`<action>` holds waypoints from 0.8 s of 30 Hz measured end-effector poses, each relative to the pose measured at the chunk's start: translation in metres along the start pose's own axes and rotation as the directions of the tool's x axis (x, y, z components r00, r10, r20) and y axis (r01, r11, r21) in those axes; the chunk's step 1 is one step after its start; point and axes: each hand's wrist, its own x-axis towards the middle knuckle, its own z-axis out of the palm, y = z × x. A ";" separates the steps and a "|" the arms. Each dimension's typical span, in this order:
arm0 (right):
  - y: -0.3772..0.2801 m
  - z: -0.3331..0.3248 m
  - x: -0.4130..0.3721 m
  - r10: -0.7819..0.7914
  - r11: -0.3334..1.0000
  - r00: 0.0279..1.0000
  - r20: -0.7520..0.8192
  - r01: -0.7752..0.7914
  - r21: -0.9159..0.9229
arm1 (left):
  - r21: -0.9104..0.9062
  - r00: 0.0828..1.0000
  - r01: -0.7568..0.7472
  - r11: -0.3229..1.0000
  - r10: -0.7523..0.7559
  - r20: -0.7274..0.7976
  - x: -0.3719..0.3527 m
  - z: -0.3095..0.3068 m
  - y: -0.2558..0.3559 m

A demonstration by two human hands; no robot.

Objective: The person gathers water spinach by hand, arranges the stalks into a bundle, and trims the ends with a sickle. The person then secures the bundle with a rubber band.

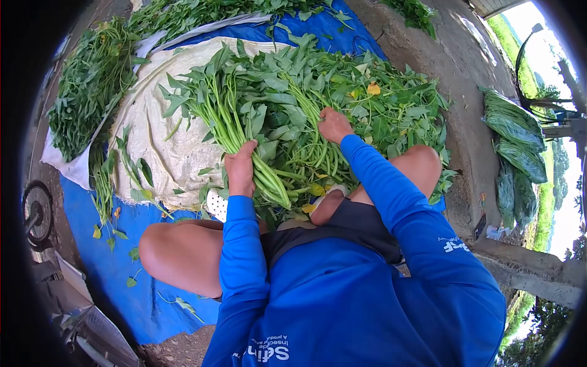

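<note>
My left hand [240, 169] is closed round a thick bunch of water spinach [221, 116], its pale green stem ends pointing down toward my lap and its leaves fanning away from me. To the right, my right hand [335, 125] has its fingers closed at the stems in the loose water spinach pile [382, 119]; which stems it grips is partly hidden. Loose stems and some yellow leaves lie between my hands and in front of my legs.
A pale woven sack [168, 153] lies spread over a blue tarp [153, 306]. Large heaps of greens [88, 92] stand at the far left and back. Bagged greens [516, 137] rest on the right, beyond a concrete edge. A wheel [38, 214] shows at the left.
</note>
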 end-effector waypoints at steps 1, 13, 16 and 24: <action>0.000 -0.001 -0.001 -0.023 1.000 1.000 0.020 0.024 -0.017 | 0.008 0.999 0.044 0.999 -0.043 -0.018 0.004 -0.001 -0.005; -0.018 -0.003 0.005 0.065 0.985 0.994 0.087 -0.050 -0.163 | 0.028 0.997 0.069 0.997 -0.069 -0.020 0.009 -0.007 -0.007; -0.034 -0.010 -0.008 0.048 0.975 0.991 0.124 -0.020 -0.223 | 0.003 0.998 0.066 0.998 -0.066 0.008 -0.003 0.000 0.002; -0.026 -0.032 0.005 0.060 0.995 0.998 -0.011 -0.061 -0.077 | -0.005 0.997 0.058 0.998 -0.058 0.046 -0.010 0.003 0.013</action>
